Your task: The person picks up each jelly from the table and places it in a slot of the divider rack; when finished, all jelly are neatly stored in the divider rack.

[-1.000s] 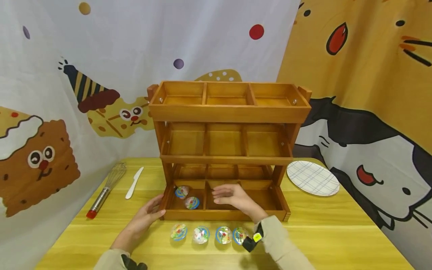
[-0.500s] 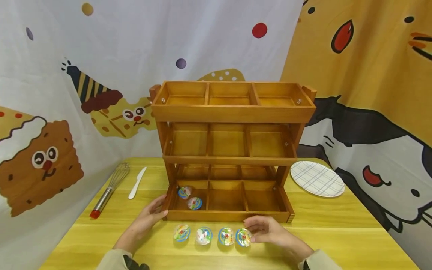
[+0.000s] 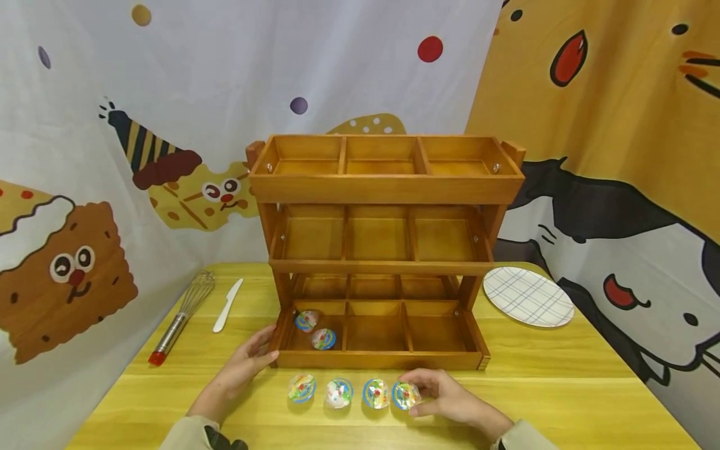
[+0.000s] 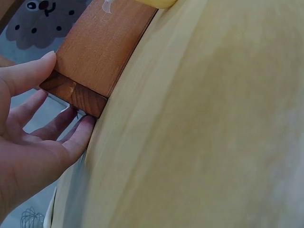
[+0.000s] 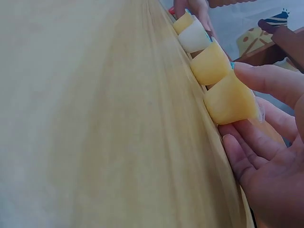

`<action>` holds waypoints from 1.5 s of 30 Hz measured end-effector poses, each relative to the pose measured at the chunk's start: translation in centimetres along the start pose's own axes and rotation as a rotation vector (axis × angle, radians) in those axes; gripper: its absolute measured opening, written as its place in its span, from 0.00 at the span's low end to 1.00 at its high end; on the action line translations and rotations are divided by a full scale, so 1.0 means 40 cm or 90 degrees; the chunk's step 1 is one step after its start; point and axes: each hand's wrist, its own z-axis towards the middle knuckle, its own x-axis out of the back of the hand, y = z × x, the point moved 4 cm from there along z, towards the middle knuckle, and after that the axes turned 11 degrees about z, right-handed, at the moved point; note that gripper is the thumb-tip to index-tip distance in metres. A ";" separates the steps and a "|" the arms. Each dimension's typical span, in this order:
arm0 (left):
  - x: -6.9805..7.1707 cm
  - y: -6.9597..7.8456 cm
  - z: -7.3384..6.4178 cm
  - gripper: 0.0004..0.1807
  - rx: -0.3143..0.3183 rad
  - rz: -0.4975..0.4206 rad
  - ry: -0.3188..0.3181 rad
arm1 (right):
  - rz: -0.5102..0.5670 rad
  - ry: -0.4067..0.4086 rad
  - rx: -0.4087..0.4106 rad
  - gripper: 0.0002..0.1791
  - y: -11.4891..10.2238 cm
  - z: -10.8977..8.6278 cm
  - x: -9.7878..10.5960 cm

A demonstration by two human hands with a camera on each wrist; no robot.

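Observation:
The lower left corner of a three-tier wooden display rack point(image 3: 388, 360) is gripped by my left hand point(image 3: 239, 369). In the left wrist view, that hand's thumb point(image 4: 35, 71) lies on the front board and its fingers curl round the end. My right hand point(image 3: 450, 400) holds the rightmost jelly cup point(image 3: 405, 395) of a row on the table, its thumb and fingers on either side of the cup. In the right wrist view this yellow cup point(image 5: 230, 99) stands by the tabletop. To its left are another yellow jelly cup point(image 3: 376, 394), a white one point(image 3: 339, 394) and a yellow one point(image 3: 302, 388).
Two jelly cups, one behind point(image 3: 307, 320) and one in front point(image 3: 323, 339), lie in the rack's bottom left compartment. A whisk point(image 3: 182, 319) and a white plastic knife point(image 3: 227, 306) lie at the left. A checked plate point(image 3: 529, 297) is behind the rack's right side.
My right hand has drawn back from the rack's bottom tier to the rightmost jelly cup and closed round it. The left hand stays on the rack's corner.

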 end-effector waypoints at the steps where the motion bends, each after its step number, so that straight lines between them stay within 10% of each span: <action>1: 0.000 -0.001 -0.001 0.37 0.001 -0.001 0.002 | 0.002 0.001 -0.002 0.29 0.000 0.000 -0.001; 17: 0.005 -0.012 0.001 0.37 0.012 -0.018 0.020 | -0.029 0.054 -0.008 0.29 0.000 -0.011 -0.004; 29: 0.005 -0.012 0.000 0.37 0.013 -0.020 0.026 | -0.075 0.101 0.080 0.29 -0.059 0.005 0.020; 45: 0.002 0.003 -0.001 0.38 0.006 -0.001 0.009 | -0.028 0.315 0.024 0.31 -0.182 0.174 0.095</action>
